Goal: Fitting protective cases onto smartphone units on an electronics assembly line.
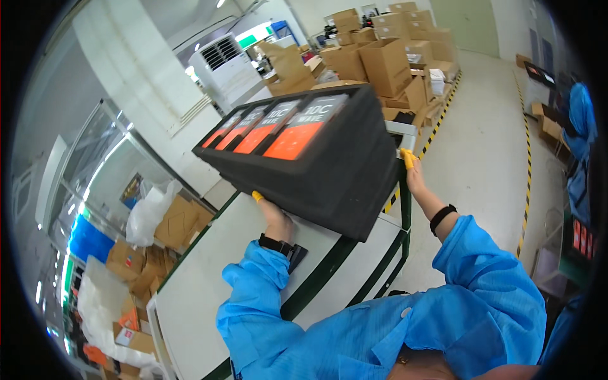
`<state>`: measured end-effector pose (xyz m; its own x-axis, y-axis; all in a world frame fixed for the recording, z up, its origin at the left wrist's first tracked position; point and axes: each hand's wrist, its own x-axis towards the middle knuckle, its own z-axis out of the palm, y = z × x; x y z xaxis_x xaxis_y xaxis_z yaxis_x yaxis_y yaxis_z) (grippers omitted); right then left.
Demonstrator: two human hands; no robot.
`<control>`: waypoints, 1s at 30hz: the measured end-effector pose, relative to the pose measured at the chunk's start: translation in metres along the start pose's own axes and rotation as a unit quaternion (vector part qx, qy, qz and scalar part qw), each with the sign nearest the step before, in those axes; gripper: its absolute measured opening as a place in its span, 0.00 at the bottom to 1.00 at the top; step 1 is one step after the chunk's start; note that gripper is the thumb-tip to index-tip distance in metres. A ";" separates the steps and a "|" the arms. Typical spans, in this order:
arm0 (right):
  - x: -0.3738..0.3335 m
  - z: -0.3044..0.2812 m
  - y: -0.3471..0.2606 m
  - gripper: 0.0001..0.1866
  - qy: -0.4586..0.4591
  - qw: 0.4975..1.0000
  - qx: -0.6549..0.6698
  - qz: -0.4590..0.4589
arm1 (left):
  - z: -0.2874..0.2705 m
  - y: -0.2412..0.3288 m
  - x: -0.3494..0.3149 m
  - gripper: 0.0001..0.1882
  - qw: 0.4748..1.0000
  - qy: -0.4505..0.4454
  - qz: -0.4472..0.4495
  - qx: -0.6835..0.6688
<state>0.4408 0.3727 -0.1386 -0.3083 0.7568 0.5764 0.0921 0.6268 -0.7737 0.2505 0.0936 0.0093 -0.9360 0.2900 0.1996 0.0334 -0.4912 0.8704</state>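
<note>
A long black tray [345,168], apparently foam, is tilted above a white-topped table. Several orange-and-black packs [294,139] sit in a row in its slots. My left hand [275,218] is at the near lower side of the tray with its thumb against it; the other fingers are hidden beneath. At the right end, my right hand [413,174] grips the tray's edge, close to a light grey frame. Yellow finger covers show on both hands, and each wrist wears a black band.
The white tabletop [202,285] has dark green edging. A small dark flat object [297,258] lies by my left wrist. Cardboard boxes [383,66] are piled at the back, with more boxes [142,266] and plastic bags at left. Yellow-black floor tape [527,190] runs at right.
</note>
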 end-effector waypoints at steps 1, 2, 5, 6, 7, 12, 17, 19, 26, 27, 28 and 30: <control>-0.008 -0.009 -0.013 0.18 -0.013 1.000 -0.015 -0.024 | 0.004 0.001 -0.001 0.21 1.000 0.004 -0.008 -0.014; -0.007 -0.012 -0.025 0.18 -0.027 0.998 -0.027 -0.052 | 0.008 0.003 -0.004 0.21 1.000 0.013 -0.004 -0.022; -0.013 -0.005 -0.049 0.15 0.053 0.999 0.005 -0.013 | 0.014 0.009 -0.012 0.20 0.995 0.003 0.018 -0.102; -0.014 -0.004 -0.050 0.15 0.057 0.998 0.000 -0.008 | 0.014 0.011 -0.013 0.20 0.992 -0.013 0.012 -0.121; -0.017 -0.004 -0.050 0.14 0.048 0.999 -0.006 -0.002 | 0.012 0.011 -0.012 0.19 0.990 -0.031 0.004 -0.141; -0.039 -0.004 -0.073 0.10 0.075 0.996 -0.002 0.050 | -0.023 -0.015 0.017 0.15 0.951 -0.229 -0.027 -0.206; -0.058 0.026 -0.068 0.12 0.113 0.957 0.232 0.134 | -0.022 -0.023 0.019 0.16 0.943 -0.285 -0.099 -0.141; -0.056 0.019 -0.071 0.12 0.082 0.982 0.144 0.087 | -0.018 -0.019 0.016 0.16 0.943 -0.301 -0.112 -0.090; -0.119 -0.025 -0.082 0.15 0.131 0.840 0.360 0.384 | -0.010 0.020 0.002 0.16 0.909 -0.386 -0.102 0.123; -0.140 -0.038 -0.078 0.16 0.051 0.838 0.302 0.451 | -0.008 0.028 -0.001 0.16 0.896 -0.409 -0.099 0.146; -0.170 -0.049 -0.076 0.17 -0.028 0.820 0.243 0.518 | -0.008 0.036 -0.004 0.16 0.880 -0.433 -0.096 0.169; -0.253 -0.051 -0.068 0.17 -0.108 0.837 0.182 0.505 | -0.008 0.054 -0.015 0.16 0.847 -0.481 -0.098 0.204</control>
<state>0.5610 0.1483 -0.2186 -0.4145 0.7910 -0.4500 0.1258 -0.4399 -0.8892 0.2640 0.0563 0.0492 -0.2257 0.9646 0.1363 0.2127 -0.0878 0.9732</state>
